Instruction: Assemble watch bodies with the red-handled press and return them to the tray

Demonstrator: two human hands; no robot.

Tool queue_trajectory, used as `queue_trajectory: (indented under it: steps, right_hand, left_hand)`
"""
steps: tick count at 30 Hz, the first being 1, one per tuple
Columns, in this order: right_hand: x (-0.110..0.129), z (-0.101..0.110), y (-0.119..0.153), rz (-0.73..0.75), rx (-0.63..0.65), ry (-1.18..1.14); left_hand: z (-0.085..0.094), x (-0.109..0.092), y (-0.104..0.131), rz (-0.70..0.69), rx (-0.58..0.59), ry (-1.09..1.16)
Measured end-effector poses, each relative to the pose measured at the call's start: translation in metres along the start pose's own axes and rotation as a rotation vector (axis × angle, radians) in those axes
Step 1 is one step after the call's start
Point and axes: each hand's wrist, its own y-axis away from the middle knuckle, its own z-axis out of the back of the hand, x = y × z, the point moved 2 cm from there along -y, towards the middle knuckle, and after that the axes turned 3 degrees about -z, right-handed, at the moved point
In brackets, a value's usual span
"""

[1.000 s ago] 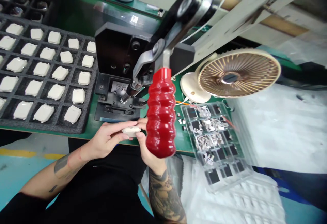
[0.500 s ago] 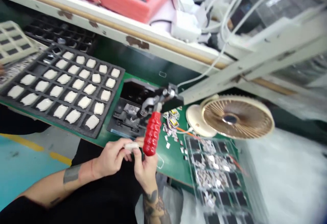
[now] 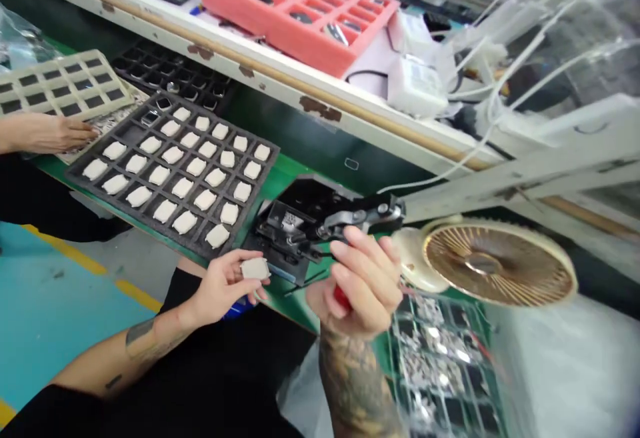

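Between the thumb and fingers of my left hand (image 3: 225,288) is a small flat whitish piece (image 3: 255,269) with rounded corners, its broad face turned up. My right hand (image 3: 360,285) is wrapped round the red handle (image 3: 342,297) of a toggle clamp (image 3: 357,218); only a bit of the red grip shows. The clamp belongs to a black fixture (image 3: 290,228) on the green bench, just beyond my hands. A dark foam tray (image 3: 200,243) left of the fixture carries several whitish pieces like the one I hold.
A round desk fan (image 3: 500,261) stands right of the fixture. Nearer, clear compartment trays (image 3: 445,351) contain small parts. A pink foam tray (image 3: 300,18) rests on the shelf above. At far left, another person's hand (image 3: 65,133) is beside a beige tray (image 3: 65,85).
My right hand has gone from the small piece to the red handle and grips it. My left hand now holds the piece alone, turned flat. The view has shifted, showing more on the left.
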Motion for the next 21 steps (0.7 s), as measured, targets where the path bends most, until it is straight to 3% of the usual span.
queue_trajectory:
  steps: [2,3,6,8,10,13,15,18,21]
  right_hand:
    - [0.027,0.005,-0.027,0.271,-0.326,0.024]
    - [0.040,0.006,-0.041,0.304,-0.425,0.032]
    - [0.069,0.005,-0.063,0.155,-0.554,0.169]
    - [0.074,0.005,-0.047,0.098,-0.611,0.254]
    - [0.068,0.003,-0.008,0.111,-0.572,0.247]
    - [0.042,-0.006,0.057,-0.058,-0.107,0.232]
    - [0.022,-0.015,0.086,-0.168,0.143,0.316]
    - [-0.002,-0.032,0.094,-0.256,0.403,0.440]
    - [-0.017,-0.049,0.084,-0.316,0.508,0.458]
  left_hand:
    - [0.004,-0.006,0.003,0.011,0.024,-0.009]
    - [0.005,-0.008,0.003,0.014,0.032,-0.012]
    - [0.006,-0.012,0.001,0.018,0.037,-0.032]
    - [0.008,-0.013,-0.001,0.018,0.041,-0.071]
    - [0.010,-0.014,-0.002,-0.025,0.044,-0.166]
    - [0.015,-0.015,-0.002,-0.166,0.063,-0.417]
    - [0.016,-0.015,-0.002,-0.251,0.076,-0.575]
    - [0.015,-0.015,-0.005,-0.374,0.094,-0.778]
    - [0.013,-0.016,-0.006,-0.499,0.089,-1.026]
